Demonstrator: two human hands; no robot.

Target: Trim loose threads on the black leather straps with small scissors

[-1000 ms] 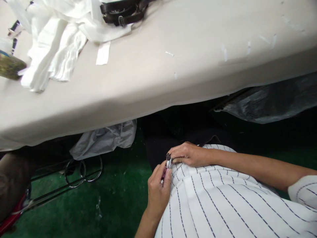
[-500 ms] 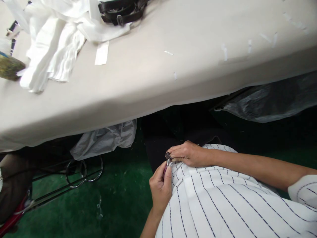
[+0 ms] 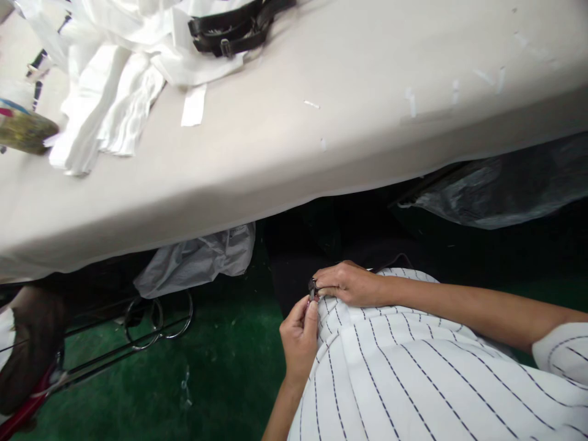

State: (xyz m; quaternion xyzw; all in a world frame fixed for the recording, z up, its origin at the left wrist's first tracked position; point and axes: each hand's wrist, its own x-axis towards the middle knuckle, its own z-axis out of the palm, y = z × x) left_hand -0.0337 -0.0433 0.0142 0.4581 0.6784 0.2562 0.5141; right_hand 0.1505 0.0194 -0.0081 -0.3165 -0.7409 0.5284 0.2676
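My left hand (image 3: pixel 299 340) is closed around a small metal tool (image 3: pixel 313 289) with a pinkish handle, its tip poking up past my thumb. My right hand (image 3: pixel 348 283) rests on the hem of my white striped shirt (image 3: pixel 413 373), fingers pressed together on the fabric right beside the tool's tip. Both hands meet at the shirt's front edge, below the table's near edge. What the right fingers pinch, beyond the cloth, is hidden.
A long beige-covered table (image 3: pixel 285 147) spans the upper view, carrying crumpled white cloth (image 3: pixel 110 79), a black strap with buckles (image 3: pixel 234 27) and small white scraps (image 3: pixel 193 105). Under it lie a grey plastic bag (image 3: pixel 197 260), a dark plastic bag (image 3: pixel 500 190) and a metal rack (image 3: pixel 151 318) on green floor.
The tool in my left hand has slid lower, so less of its tip shows. My hands stay together at the shirt hem. The view shifted slightly.
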